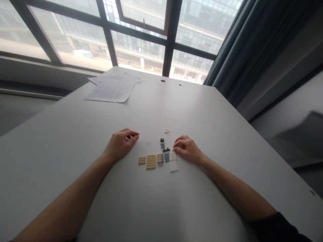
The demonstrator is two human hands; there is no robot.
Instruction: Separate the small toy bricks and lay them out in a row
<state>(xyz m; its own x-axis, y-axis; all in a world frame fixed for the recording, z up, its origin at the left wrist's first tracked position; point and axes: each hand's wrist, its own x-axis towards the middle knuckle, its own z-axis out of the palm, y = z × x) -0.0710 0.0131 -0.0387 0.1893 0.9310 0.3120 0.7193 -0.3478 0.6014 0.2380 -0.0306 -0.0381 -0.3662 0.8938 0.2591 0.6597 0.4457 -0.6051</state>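
My left hand (pixel 122 143) rests on the table left of the toy bricks, thumb tip and fingertips close together, with nothing visible between them. Curled fingers of my right hand (pixel 187 149) reach the upper right edge of a white studded plate (pixel 173 155); whether they hold a small piece is hidden. Along the same row lie a small tan plate (pixel 142 160), a larger tan plate (pixel 151 162), a tan and grey brick (pixel 160 158) and a blue-grey piece (pixel 167 157). Above them are a dark bar-like piece (pixel 166 150) and a grey and black piece (pixel 162 143).
A smooth white tile (pixel 173 166) lies below the studded plate, and a small cream piece (pixel 166 131) sits farther back. Printed papers (pixel 111 90) overlap at the table's far left. Beyond the white table (pixel 141 208) are windows and a dark blue curtain (pixel 242 50).
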